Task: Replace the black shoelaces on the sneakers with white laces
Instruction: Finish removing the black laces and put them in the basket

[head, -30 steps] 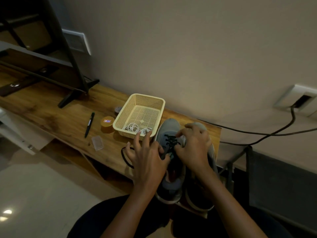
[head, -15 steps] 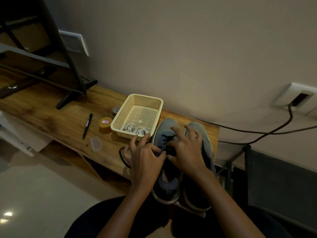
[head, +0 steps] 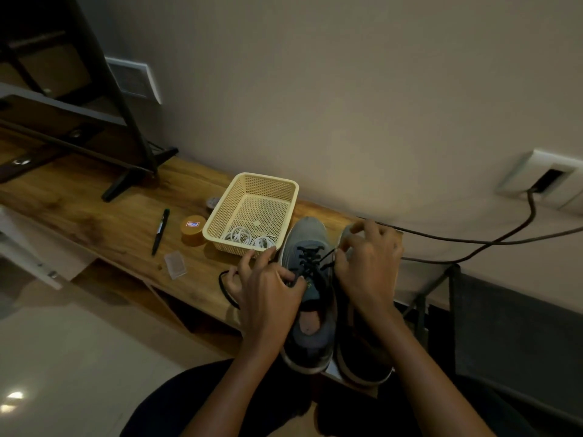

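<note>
Two grey sneakers stand side by side at the near end of the wooden table, toes toward the wall. The left sneaker (head: 307,298) still carries its black lace (head: 310,258). My right hand (head: 369,266) covers most of the right sneaker (head: 362,364) and pinches a strand of the black lace pulled out to the right. My left hand (head: 268,288) pinches the lace at the shoe's left side; a loop of it (head: 224,287) hangs out to the left. White laces (head: 249,238) lie coiled in the cream basket (head: 220,209).
A black pen (head: 160,231), an orange round tin (head: 193,230) and a small clear packet (head: 175,264) lie left of the basket. A TV stand leg (head: 126,184) stands farther left. Black cables (head: 504,238) run from a wall socket on the right.
My right hand has moved right, off the left sneaker's laces, drawing a black strand out with it. My left hand has stayed at the shoe's left side.
</note>
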`<action>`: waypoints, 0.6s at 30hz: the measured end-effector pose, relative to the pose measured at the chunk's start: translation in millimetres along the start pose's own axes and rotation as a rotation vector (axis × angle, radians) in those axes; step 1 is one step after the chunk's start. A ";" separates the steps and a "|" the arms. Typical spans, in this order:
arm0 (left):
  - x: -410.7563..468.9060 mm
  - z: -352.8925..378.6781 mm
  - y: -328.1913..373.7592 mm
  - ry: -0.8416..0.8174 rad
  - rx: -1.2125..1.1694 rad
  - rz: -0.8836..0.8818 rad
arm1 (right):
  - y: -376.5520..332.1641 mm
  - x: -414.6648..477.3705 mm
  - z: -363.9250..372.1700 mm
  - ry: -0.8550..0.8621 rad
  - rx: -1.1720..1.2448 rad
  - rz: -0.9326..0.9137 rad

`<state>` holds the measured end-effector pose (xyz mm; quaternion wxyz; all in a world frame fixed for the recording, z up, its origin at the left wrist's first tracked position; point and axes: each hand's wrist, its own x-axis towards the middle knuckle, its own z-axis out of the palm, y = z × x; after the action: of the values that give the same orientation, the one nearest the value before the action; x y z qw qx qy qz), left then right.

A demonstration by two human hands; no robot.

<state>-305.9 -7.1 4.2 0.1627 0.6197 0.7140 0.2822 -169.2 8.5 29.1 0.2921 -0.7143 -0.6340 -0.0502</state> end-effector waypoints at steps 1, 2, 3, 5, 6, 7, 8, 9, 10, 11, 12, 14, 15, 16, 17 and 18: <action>0.0 0.0 -0.4 -0.003 -0.007 -0.003 | 0.5 1.1 -0.2 -0.012 0.009 0.016; 0.1 0.0 -0.4 -0.007 -0.018 -0.009 | 0.5 1.1 0.8 -0.052 0.019 -0.002; 0.4 0.1 -0.5 -0.013 -0.030 -0.019 | -0.2 0.3 2.5 -0.117 0.033 -0.050; 0.9 -0.1 -0.9 -0.025 -0.045 -0.034 | -5.1 -4.0 4.8 -0.294 0.045 -0.162; 1.1 0.2 -1.2 -0.028 -0.045 -0.036 | -7.7 -6.8 7.3 -0.367 0.031 -0.206; 1.4 0.5 -1.5 -0.030 -0.045 -0.035 | -9.5 -9.3 9.4 -0.416 0.003 -0.240; 1.4 0.7 -1.8 -0.032 -0.049 -0.036 | -10.1 -11.4 11.9 -0.440 -0.023 -0.267; 1.3 0.7 -2.0 -0.032 -0.058 -0.037 | -9.9 -12.6 13.5 -0.446 -0.045 -0.287; 1.1 0.4 -2.2 -0.031 -0.066 -0.040 | -9.5 -12.6 14.3 -0.433 -0.048 -0.300; 0.9 0.0 -2.1 -0.033 -0.071 -0.043 | -9.2 -11.6 13.6 -0.422 -0.047 -0.303; 0.7 -0.4 -1.8 -0.036 -0.070 -0.046 | -8.1 -9.5 13.1 -0.417 -0.042 -0.298; 0.5 -0.1 -1.1 -0.042 -0.059 -0.046 | -4.4 -5.9 9.5 -0.427 -0.018 -0.276; 0.5 0.3 -0.8 -0.043 -0.048 -0.044 | -2.9 -4.7 7.4 -0.429 0.000 -0.268; 0.4 0.7 -0.7 -0.043 -0.036 -0.042 | -2.3 -4.0 5.3 -0.424 0.013 -0.257; 0.7 1.1 -1.1 -0.042 -0.028 -0.042 | -1.3 -2.3 3.6 -0.423 0.019 -0.242; 0.7 1.3 -1.4 -0.042 -0.023 -0.043 | -1.0 -0.6 0.9 -0.415 0.041 -0.214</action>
<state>-306.3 -6.2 2.3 0.1910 0.6082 0.7202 0.2737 -170.5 8.5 28.5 0.1630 -0.6319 -0.7535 0.0800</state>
